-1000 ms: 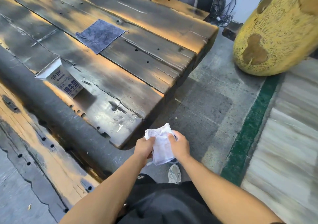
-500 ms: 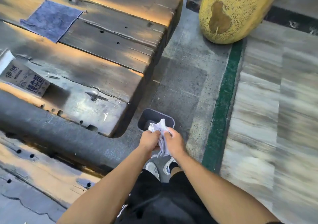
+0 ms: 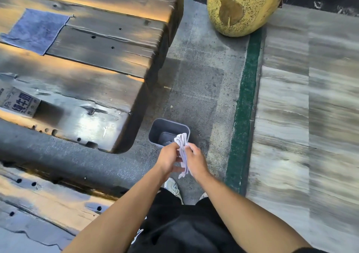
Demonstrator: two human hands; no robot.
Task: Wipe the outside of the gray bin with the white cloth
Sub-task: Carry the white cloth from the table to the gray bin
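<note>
Both hands grip the white cloth [image 3: 182, 151] between them: the left hand [image 3: 168, 158] pinches its left side with curled fingers, and the right hand [image 3: 196, 160] closes around its right side, the fabric bunched and hanging down between the palms. At far left, a printed carton [image 3: 18, 102] sits on the dark wooden platform [image 3: 97, 81], and a gray-blue rag [image 3: 36, 31] lies flat farther back on the planks. Just past the platform's near corner, the gray bin [image 3: 167, 130] stands upright on the concrete floor [image 3: 200, 81], open at the top, directly beyond the hands; the cloth's upper edge overlaps its near rim in view. Right of the bin runs a green painted stripe [image 3: 244, 107], and a large yellow speckled object [image 3: 242, 6] rests at the top.
</note>
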